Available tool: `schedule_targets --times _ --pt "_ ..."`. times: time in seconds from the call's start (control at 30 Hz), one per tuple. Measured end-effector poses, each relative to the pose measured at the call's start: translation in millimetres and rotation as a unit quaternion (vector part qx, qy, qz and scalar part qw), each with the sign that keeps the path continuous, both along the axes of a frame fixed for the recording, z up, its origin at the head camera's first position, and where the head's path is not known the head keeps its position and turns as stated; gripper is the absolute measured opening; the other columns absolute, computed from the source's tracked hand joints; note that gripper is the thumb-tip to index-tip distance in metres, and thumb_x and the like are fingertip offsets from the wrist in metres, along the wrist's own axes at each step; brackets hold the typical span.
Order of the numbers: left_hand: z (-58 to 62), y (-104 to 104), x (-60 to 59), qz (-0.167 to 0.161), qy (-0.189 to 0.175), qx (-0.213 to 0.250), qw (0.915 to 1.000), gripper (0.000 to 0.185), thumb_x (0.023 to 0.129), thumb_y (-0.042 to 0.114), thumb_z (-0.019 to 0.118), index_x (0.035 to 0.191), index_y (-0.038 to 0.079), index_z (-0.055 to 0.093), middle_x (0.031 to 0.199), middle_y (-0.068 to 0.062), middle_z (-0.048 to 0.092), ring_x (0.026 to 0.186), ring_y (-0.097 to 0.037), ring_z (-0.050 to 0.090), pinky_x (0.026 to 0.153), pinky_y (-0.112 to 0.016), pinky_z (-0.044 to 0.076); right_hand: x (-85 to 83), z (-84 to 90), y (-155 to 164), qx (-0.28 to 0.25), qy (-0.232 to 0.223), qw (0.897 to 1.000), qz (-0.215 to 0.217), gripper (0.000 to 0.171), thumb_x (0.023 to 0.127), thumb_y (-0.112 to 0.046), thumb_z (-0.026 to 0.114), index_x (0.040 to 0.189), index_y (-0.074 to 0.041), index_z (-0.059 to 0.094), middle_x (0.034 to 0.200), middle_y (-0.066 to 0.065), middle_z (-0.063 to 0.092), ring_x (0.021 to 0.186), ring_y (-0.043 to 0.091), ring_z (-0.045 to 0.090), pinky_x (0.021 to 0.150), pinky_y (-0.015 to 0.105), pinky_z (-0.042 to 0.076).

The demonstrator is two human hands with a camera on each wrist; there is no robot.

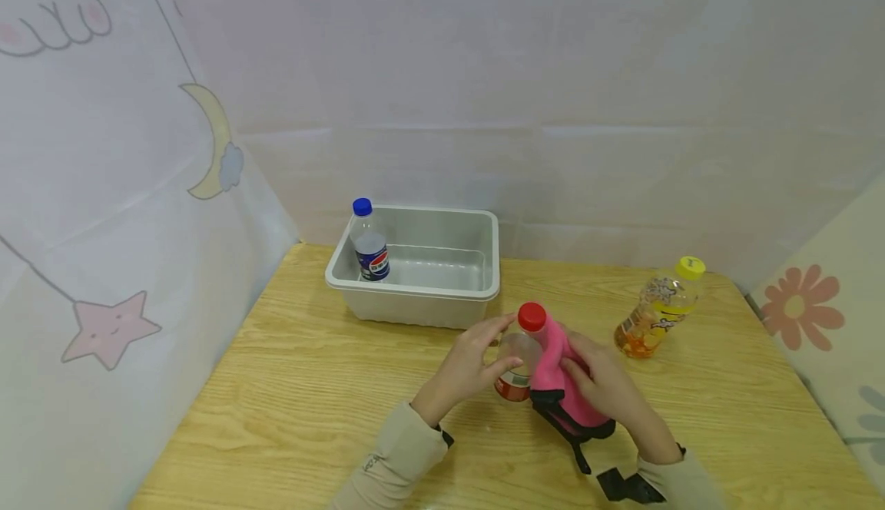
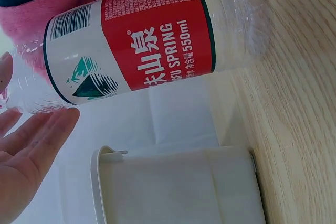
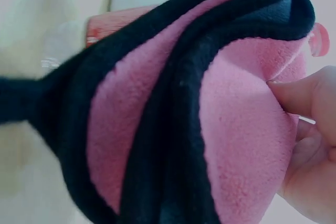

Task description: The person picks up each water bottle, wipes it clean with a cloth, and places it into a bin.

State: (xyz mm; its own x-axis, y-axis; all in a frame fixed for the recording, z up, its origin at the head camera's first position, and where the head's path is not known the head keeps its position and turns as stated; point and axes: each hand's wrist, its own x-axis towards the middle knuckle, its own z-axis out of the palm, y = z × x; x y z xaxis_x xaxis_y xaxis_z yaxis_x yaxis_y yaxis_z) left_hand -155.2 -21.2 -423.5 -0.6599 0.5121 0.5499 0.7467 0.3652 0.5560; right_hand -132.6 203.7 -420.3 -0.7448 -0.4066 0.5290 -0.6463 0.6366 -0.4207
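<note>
A person's left hand (image 1: 469,360) grasps a red-capped bottle (image 1: 513,384) while the right hand (image 1: 610,383) pinches a pink, black-trimmed cloth (image 1: 581,404) against its side, at a wood-grain table (image 1: 311,387). Just beyond the bottle sits a gray bin (image 1: 415,309) with a blue-capped bottle (image 1: 373,255) at its left end; a yellow-capped bottle (image 1: 660,314) stands to the right.
</note>
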Motion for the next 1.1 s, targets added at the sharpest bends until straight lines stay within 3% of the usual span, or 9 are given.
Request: schedule_targets --times 0.17,0.3,0.43,0.57,0.87,1.1 --pt "-0.2 0 0.8 -0.021 -0.058 0.037 0.9974 0.056 0.082 0.014 0.068 0.129 -0.003 0.045 0.128 -0.017 0.049 0.109 -0.027 0.053 0.082 -0.02 0.049 -1.0 -23.6 -1 -0.029 -0.014 0.999 -0.002 0.038 0.072 0.016 0.064 0.108 0.005 0.059 0.096 0.011 0.064 0.083 0.016 0.059 0.066 0.033 0.052" --pt "-0.5 0 1.0 -0.023 -0.079 0.049 0.9954 0.055 0.081 0.013 0.069 0.129 -0.003 0.045 0.128 -0.017 0.049 0.111 -0.028 0.052 0.082 -0.023 0.049 0.3 -39.2 -3 -0.04 -0.037 0.999 -0.009 0.04 0.073 0.016 0.063 0.111 0.006 0.058 0.099 0.014 0.065 0.087 0.02 0.061 0.068 0.034 0.053" --pt "-0.6 1 2.0 -0.022 -0.087 0.047 0.9948 0.056 0.083 0.014 0.067 0.131 -0.002 0.043 0.129 -0.016 0.048 0.113 -0.027 0.05 0.082 -0.022 0.049 0.5 -49.2 -4 -0.035 -0.045 0.998 -0.016 0.039 0.073 0.016 0.063 0.111 0.007 0.059 0.098 0.015 0.065 0.083 0.018 0.061 0.065 0.032 0.053" --pt "-1.1 3 3.7 -0.017 -0.097 0.046 0.9941 0.057 0.085 0.017 0.066 0.133 0.0 0.041 0.131 -0.015 0.046 0.114 -0.025 0.049 0.084 -0.021 0.048 -0.1 -56.0 -5 -0.022 -0.049 0.998 -0.024 0.04 0.073 0.016 0.063 0.112 0.009 0.058 0.098 0.018 0.065 0.084 0.023 0.062 0.065 0.036 0.053" --pt "-2.9 8 4.5 0.033 -0.054 0.019 0.9978 0.061 0.084 0.027 0.067 0.131 -0.002 0.042 0.124 -0.016 0.052 0.108 -0.023 0.053 0.08 -0.023 0.05 -1.0 -65.9 -6 -0.026 -0.065 0.997 -0.028 0.041 0.072 0.016 0.063 0.112 0.011 0.057 0.1 0.02 0.064 0.087 0.027 0.062 0.068 0.038 0.054" --pt "-2.7 7 2.8 0.003 -0.073 0.058 0.9956 0.054 0.085 0.017 0.065 0.129 -0.003 0.043 0.126 -0.017 0.05 0.11 -0.031 0.052 0.082 -0.021 0.049 3.2 -55.6 -2 -0.036 -0.1 0.993 -0.051 0.039 0.077 0.012 0.063 0.115 0.009 0.057 0.105 0.019 0.063 0.093 0.03 0.06 0.073 0.043 0.052"
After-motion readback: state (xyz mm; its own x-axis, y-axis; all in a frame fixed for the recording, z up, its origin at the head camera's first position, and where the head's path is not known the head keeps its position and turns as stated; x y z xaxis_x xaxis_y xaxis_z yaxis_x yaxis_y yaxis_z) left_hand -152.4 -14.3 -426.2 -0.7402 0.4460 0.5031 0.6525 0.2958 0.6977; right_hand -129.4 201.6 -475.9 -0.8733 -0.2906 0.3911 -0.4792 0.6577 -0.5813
